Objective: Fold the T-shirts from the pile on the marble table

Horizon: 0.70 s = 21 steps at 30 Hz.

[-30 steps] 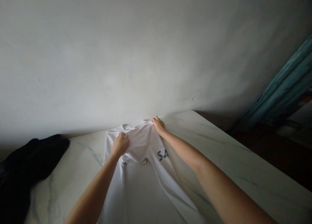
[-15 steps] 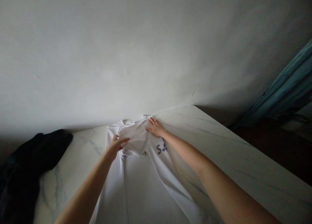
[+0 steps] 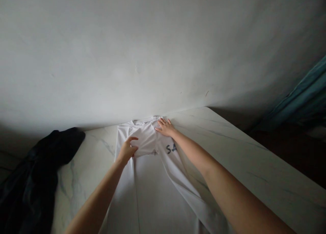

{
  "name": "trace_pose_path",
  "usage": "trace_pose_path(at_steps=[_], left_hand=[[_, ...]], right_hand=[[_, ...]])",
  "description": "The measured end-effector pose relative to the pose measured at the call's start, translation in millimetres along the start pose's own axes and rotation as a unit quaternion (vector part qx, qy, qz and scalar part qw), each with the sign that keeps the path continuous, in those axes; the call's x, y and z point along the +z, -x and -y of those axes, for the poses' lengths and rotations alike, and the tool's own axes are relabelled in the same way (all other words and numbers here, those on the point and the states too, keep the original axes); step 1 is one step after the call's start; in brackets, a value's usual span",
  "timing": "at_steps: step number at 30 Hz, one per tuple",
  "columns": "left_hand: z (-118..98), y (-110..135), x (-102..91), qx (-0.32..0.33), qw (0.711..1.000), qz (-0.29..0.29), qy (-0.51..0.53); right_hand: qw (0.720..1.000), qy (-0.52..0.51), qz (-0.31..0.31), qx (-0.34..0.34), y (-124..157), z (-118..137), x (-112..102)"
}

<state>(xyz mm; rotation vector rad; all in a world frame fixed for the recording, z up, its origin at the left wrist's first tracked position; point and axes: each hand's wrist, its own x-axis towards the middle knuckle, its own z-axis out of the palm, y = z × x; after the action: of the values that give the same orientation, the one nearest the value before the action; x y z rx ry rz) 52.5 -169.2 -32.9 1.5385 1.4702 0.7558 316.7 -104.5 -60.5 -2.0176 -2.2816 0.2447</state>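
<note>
A white shirt [image 3: 158, 186] lies stretched out in front of me, its collar at the far end by the wall. Its sides look folded inward, and dark letters reading "SA" show on the right part, partly covered by my forearm. My right hand [image 3: 165, 127] rests flat near the right shoulder of the shirt, fingers spread. On the left part of the cloth is my left hand [image 3: 127, 150], thumb and forefinger apart in a curve; its other fingers are mostly hidden. No cloth shows between that thumb and forefinger.
The shirt is on a white marble-patterned table [image 3: 224, 142] against a grey wall [image 3: 152, 57]. A dark garment [image 3: 38, 173] is heaped at the table's left. Beyond the table's right edge hangs a teal curtain [image 3: 303, 88] over a dark floor.
My left hand's thumb and forefinger have come into a curved, parted shape over the shirt. My right hand stays flat on the shoulder. The view has shifted slightly.
</note>
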Motion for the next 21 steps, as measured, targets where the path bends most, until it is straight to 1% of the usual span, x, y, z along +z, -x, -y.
trace_pose_path(at_steps=[3,5,6,9,12,14,15,17,21], left_hand=[[10,0,-9.5,0.039,0.987,-0.025,-0.154],[12,-4,-19.0,0.046,0.978,-0.023,-0.204],[13,-8,-24.3,0.036,0.976,-0.021,-0.214],[13,-28,-38.1,-0.015,0.978,-0.034,-0.206],[12,-54,-43.5,-0.035,0.977,-0.052,-0.205],[10,-70,-42.6,-0.030,0.974,-0.051,-0.219],[8,-76,-41.4,-0.025,0.972,-0.047,-0.228],[4,-87,-39.3,-0.014,0.969,-0.030,-0.246],[-5,-101,-38.1,0.005,0.960,0.032,-0.278]], right_hand=[[1.000,0.006,0.001,0.003,2,6,-7],[1.000,0.010,-0.021,0.005,11,17,-13],[0.999,0.009,-0.044,0.007,18,26,-16],[0.993,-0.015,-0.113,0.003,58,54,-18],[0.989,-0.016,-0.143,-0.039,107,75,-10],[0.985,0.002,-0.154,-0.079,130,83,-3],[0.983,0.008,-0.155,-0.101,135,86,-1],[0.977,0.011,-0.149,-0.150,137,90,0],[0.965,0.017,-0.137,-0.224,124,106,1]])
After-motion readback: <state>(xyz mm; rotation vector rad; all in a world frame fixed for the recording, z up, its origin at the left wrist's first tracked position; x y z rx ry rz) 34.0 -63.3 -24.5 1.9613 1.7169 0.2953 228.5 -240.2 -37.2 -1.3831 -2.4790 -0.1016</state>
